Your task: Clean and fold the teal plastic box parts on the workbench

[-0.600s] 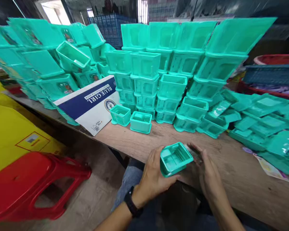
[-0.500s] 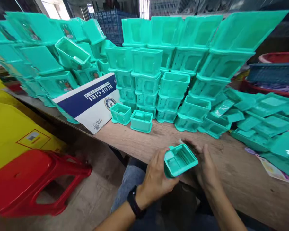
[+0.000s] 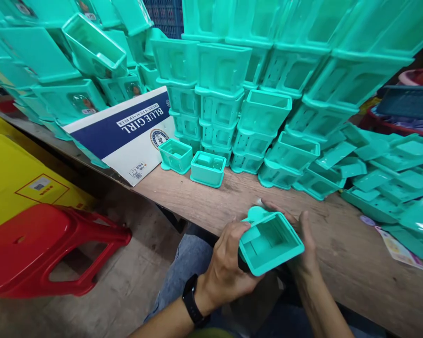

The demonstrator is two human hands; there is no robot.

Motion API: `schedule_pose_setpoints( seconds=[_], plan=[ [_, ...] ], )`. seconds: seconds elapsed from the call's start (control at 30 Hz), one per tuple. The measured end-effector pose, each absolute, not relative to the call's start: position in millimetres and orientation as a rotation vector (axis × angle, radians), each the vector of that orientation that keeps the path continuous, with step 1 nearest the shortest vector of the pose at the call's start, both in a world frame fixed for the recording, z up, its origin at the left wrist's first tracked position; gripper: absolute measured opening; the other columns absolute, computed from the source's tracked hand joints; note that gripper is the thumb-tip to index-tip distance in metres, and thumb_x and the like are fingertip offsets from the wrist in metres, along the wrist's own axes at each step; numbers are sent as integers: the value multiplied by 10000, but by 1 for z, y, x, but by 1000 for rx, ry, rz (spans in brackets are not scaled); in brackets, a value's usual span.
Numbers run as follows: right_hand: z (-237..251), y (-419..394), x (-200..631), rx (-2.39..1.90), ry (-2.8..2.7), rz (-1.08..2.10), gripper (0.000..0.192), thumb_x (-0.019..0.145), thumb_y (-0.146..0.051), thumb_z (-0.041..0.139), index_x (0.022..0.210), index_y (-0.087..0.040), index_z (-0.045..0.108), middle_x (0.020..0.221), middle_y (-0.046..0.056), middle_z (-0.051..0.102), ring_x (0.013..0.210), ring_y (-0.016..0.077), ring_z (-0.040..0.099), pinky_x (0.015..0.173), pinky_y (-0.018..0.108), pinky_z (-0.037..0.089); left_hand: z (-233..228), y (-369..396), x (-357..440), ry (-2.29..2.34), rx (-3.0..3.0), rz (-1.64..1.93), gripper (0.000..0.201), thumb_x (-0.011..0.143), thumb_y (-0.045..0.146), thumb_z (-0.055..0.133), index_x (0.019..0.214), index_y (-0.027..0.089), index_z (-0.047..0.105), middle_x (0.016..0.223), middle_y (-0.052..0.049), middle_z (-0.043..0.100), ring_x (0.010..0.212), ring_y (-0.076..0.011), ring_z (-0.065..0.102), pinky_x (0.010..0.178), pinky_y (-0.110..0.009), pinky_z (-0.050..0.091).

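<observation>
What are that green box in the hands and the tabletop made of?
The box looks like molded plastic: one even teal colour, smooth with a slight sheen, thin walls and a rounded rim. The tabletop looks like wood or wood-look board, matte brown with visible grain.

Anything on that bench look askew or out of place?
Yes: one teal box lies tipped on its side atop the left pile, and loose lids are heaped unevenly at right. The stacks stand straight.

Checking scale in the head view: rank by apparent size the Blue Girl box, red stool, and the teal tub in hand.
1. red stool
2. Blue Girl box
3. teal tub, though nearness to the camera enlarges it.
</observation>
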State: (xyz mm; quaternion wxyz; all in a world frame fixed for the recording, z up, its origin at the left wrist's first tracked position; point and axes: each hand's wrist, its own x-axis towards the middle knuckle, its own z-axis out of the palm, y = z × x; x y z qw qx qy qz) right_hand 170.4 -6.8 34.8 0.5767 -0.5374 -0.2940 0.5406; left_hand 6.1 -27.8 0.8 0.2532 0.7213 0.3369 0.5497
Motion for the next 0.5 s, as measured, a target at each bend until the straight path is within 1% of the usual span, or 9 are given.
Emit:
schedule_pose_setpoints(
  seconds=[0.1, 0.17, 0.23, 0.27, 0.3, 0.33, 0.43, 0.5],
  plan=[
    [34, -9, 170, -1148, -641, 1358, 755, 817, -867, 498, 1174, -252, 750, 1353, 92, 672, 1265, 343, 610, 1078, 486, 517, 3, -31, 7, 908, 1856, 1473, 787, 764, 221, 761, 1431, 198, 343, 1312, -124, 601, 1257, -246, 610, 1132, -373, 521],
    [34, -11, 169, -1124, -591, 1349, 734, 793, -871, 522, 1110, -256, 765, 1299, 90, 703, 1196, 337, 651, 1001, 474, 563, 5, -29, 6, 944, 1784, 1411, 794, 719, 181, 749, 1401, 229, 345, 1324, -112, 574, 1245, -252, 602, 1094, -398, 543],
    [35, -11, 168, -1187, -584, 1271, 726, 735, -895, 569, 1000, -251, 777, 1162, 99, 752, 1072, 343, 695, 942, 492, 578, 11, -24, 4, 1020, 1818, 1291, 786, 664, 166, 764, 1346, 238, 381, 1336, -120, 545, 1267, -293, 566, 1091, -473, 530],
    [36, -11, 167, -1233, -609, 1219, 731, 729, -904, 567, 968, -246, 776, 1109, 104, 762, 1028, 346, 701, 938, 509, 571, 15, -20, 3, 1052, 1870, 1216, 769, 646, 174, 781, 1316, 238, 408, 1326, -121, 547, 1261, -315, 556, 1081, -510, 523],
    [37, -10, 166, -1276, -661, 1161, 736, 748, -907, 543, 960, -242, 775, 1093, 106, 762, 1028, 348, 695, 963, 525, 551, 20, -16, 2, 1066, 1920, 1141, 755, 639, 194, 804, 1295, 237, 433, 1308, -121, 558, 1244, -329, 555, 1063, -534, 522],
    [38, -10, 165, -1312, -736, 1101, 734, 788, -899, 502, 966, -241, 777, 1111, 106, 756, 1072, 351, 677, 1012, 537, 517, 26, -12, 1, 1061, 1949, 1079, 743, 641, 222, 823, 1285, 235, 452, 1282, -116, 575, 1215, -335, 562, 1039, -544, 526],
    [44, -10, 160, -1391, -998, 905, 706, 917, -822, 370, 951, -254, 788, 1231, 88, 722, 1262, 339, 581, 1158, 523, 373, 42, -2, 2, 1023, 1901, 1013, 702, 672, 330, 840, 1272, 224, 493, 1205, -101, 619, 1132, -329, 595, 983, -541, 540],
    [49, -12, 156, -1441, -1117, 786, 728, 937, -812, 310, 933, -264, 789, 1244, 78, 720, 1294, 330, 563, 1170, 511, 353, 49, 2, 3, 1045, 1829, 994, 678, 653, 376, 849, 1232, 218, 534, 1167, -98, 640, 1108, -337, 615, 971, -540, 542]
  ],
)
